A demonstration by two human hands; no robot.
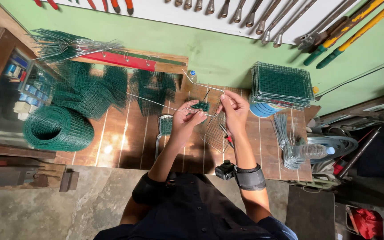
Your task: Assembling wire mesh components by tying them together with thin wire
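both hands, left hand [187, 116] and right hand [234, 106], pinch a wire frame [203, 86] with small mesh piece [200, 106] above the table [121, 142]; fastening step, next needs steady grip.

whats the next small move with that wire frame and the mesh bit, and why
Probably bring the small green mesh piece flush against the wire frame: the left hand and right hand both pinch the frame, and the mesh sits between them.
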